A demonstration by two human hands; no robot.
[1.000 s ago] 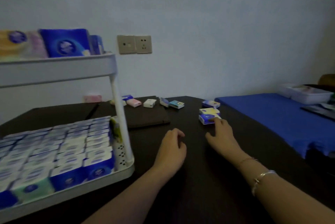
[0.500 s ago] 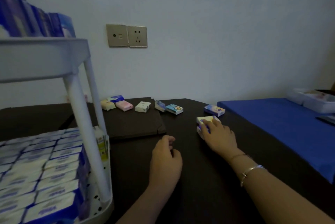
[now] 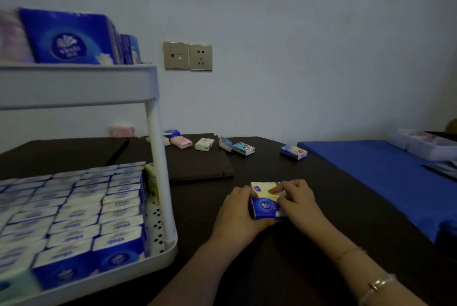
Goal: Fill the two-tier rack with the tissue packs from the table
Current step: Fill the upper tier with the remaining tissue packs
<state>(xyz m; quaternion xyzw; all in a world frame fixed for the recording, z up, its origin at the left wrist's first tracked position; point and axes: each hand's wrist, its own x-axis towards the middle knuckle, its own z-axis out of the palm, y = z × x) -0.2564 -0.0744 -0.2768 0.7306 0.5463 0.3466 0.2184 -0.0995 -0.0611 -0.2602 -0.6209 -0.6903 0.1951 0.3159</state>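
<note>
A small stack of tissue packs point(image 3: 265, 203), yellow on top and blue below, sits on the dark table point(image 3: 272, 256) in front of me. My left hand point(image 3: 237, 216) grips its left side and my right hand point(image 3: 299, 203) its right side and top. The white two-tier rack point(image 3: 81, 83) stands at the left. Its lower tier point(image 3: 158, 253) is packed with rows of blue-and-white packs point(image 3: 81, 209). Large blue packs point(image 3: 66, 37) stand upright on the upper tier. Several loose packs lie at the back of the table: pink point(image 3: 181, 142), white point(image 3: 204, 144), light blue point(image 3: 243, 148) and another blue one point(image 3: 293, 152).
A dark flat mat point(image 3: 200, 167) lies behind the stack. A blue cloth surface point(image 3: 376, 172) borders the table on the right, with a clear plastic box point(image 3: 425, 143) on it. A wall socket point(image 3: 188, 56) is on the wall. A pink box point(image 3: 121, 131) stands by the wall.
My right hand has drawn the stacked packs closer to me. My left hand has moved right and closed on the stack's left side. The view has swung back toward the rack.
</note>
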